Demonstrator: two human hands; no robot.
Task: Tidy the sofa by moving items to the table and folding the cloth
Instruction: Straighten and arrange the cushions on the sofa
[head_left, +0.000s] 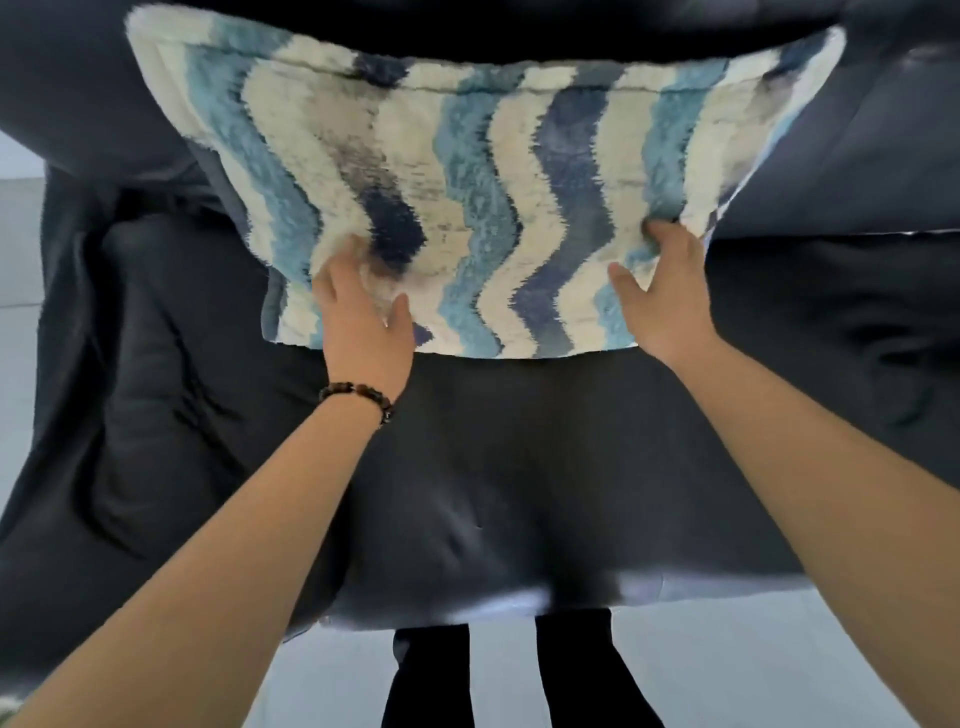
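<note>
Cloth (493, 197), one piece of shaggy pile with wavy stripes of white, pale blue and navy, is lying spread on the seat of the one dark sofa (519, 467) in the head view. It is filling the frame from about 10 o'clock across to 2 o'clock. A seam-like fold line is running across it near its far edge.

Two bare hands are resting on its near part. The left hand (363, 322), at about 9 o'clock of the cloth's near half, is lying flat and released on the pile with the thumb spread. Its fingers are blurring into the fibres. One dark beaded bracelet (358, 396) is sitting on that wrist.

The right hand (667, 296), at about 3 o'clock by the cloth's right edge, is digging bent fingertips into the pile. I cannot tell whether it is pinching a layer.

Two dark trouser legs (431, 675) are standing at 6 o'clock on a pale floor (753, 665).
</note>
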